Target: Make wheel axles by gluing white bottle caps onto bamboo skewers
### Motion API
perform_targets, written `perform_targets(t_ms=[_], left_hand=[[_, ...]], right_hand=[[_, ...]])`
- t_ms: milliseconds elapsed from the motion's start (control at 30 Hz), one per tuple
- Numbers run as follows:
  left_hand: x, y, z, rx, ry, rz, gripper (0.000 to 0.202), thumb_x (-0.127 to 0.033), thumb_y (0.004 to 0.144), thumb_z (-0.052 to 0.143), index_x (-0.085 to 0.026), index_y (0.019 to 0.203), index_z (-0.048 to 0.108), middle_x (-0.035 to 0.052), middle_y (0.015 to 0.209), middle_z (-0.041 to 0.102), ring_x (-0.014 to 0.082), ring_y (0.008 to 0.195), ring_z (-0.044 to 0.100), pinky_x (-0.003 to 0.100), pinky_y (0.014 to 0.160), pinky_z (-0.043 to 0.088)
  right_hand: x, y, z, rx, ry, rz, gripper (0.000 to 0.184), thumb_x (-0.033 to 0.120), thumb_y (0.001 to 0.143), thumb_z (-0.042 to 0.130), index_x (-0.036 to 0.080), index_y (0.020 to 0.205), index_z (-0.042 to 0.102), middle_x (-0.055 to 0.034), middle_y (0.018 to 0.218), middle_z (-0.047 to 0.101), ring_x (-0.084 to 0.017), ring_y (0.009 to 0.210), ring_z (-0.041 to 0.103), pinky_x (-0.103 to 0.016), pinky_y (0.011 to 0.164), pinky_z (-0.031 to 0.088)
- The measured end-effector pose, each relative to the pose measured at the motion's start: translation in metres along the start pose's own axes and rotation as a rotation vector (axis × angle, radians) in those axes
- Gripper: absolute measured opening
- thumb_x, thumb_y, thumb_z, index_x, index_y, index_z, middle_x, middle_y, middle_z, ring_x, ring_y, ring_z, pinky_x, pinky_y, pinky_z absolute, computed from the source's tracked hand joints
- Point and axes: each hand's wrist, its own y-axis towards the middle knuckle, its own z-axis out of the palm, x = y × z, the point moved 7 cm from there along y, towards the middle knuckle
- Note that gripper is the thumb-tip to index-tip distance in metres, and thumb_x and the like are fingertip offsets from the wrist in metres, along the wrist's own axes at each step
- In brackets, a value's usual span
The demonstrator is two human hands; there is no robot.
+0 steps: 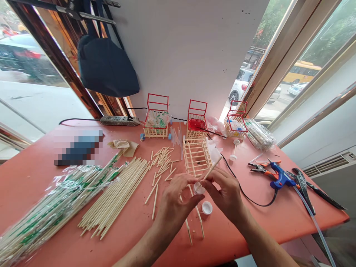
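Between the fingertips of my left hand [176,196] is a small round white plastic cap [198,188]. My right hand [226,193] pinches a thin wooden stick [214,166], which slants down with its lower end at the cap. Whether that end passes through the cap I cannot tell. A second white cap [207,208] lies on the table just below my hands. Two sticks with small pieces on them [199,215] lie partly under my left hand. Right beyond my fingers stands a basket frame of wooden sticks [198,157].
Loose long sticks [116,196], short cut sticks [162,161] and bagged sticks [55,207] cover the left. Stick baskets with red handles [196,126] stand at the back. A blue glue gun [280,176] with its black cord and pliers [258,168] lie at right on the red table [222,241].
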Motion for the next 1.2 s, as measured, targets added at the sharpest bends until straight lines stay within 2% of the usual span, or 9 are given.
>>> perform_targets(t_ms=[367,700,933,1200], left_hand=[[0.0024,0.0001,0.0001,-0.01,0.0,0.009,0.021,-0.014,0.079,0.08,-0.024,0.096,0.072,0.0036,0.102,0.078,0.0257,0.102,0.071,0.037,0.088,0.055],[0.0007,-0.0007,-0.0009,-0.005,0.002,0.005,0.021,-0.014,0.08,0.08,-0.024,0.097,0.072,0.0029,0.103,0.078,0.0246,0.101,0.071,0.036,0.088,0.055],[-0.0002,-0.0001,-0.0013,-0.015,0.003,0.037,0.025,-0.012,0.079,0.079,-0.025,0.1,0.073,0.0019,0.103,0.078,0.0237,0.1,0.072,0.035,0.086,0.055],[0.0032,0.0007,-0.0007,-0.011,-0.015,0.009,0.021,-0.015,0.081,0.08,-0.025,0.099,0.073,0.0018,0.104,0.078,0.0229,0.099,0.072,0.034,0.084,0.055]], right_hand=[[-0.0023,-0.0004,0.0018,0.009,0.008,0.007,0.025,0.022,0.101,0.06,0.022,0.077,0.059,-0.0025,0.075,0.069,-0.018,0.07,0.063,-0.03,0.065,0.049],[0.0001,0.0006,0.0004,0.006,0.021,-0.01,0.019,0.019,0.101,0.061,0.022,0.082,0.063,-0.0034,0.079,0.071,-0.018,0.074,0.066,-0.029,0.069,0.05],[0.0005,-0.0003,0.0002,0.003,0.038,-0.014,0.021,0.023,0.102,0.059,0.021,0.081,0.063,-0.0038,0.079,0.071,-0.018,0.073,0.064,-0.029,0.069,0.048],[0.0014,0.0014,-0.0015,0.004,0.042,-0.014,0.02,0.025,0.102,0.058,0.02,0.085,0.066,-0.0033,0.077,0.07,-0.018,0.072,0.063,-0.029,0.068,0.048]])
